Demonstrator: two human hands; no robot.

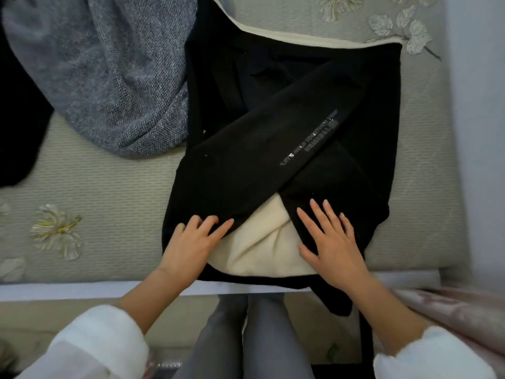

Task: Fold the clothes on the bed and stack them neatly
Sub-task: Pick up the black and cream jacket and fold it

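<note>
left hand (191,243) lies palm down on the near left part of the black garment (246,170), its fingers loosely bent and spread, gripping nothing, fingertips at the edge where black cloth meets the cream lining (262,242). right hand (334,242) lies flat with straight, spread fingers, pressing partly on the lining and partly on the black sleeve beside it. the black garment is spread on the bed (109,201) at its near edge, directly in front of the person, with its two sleeves crossed over the body; the upper sleeve bears a strip of pale lettering (308,140), too blurred to read in full. a grey knit garment (109,72) lies unfolded to the far left, touching the black one, and a dark cloth (16,119) lies at the left edge. both forearms come out of fluffy white cuffs (103,337).
</note>
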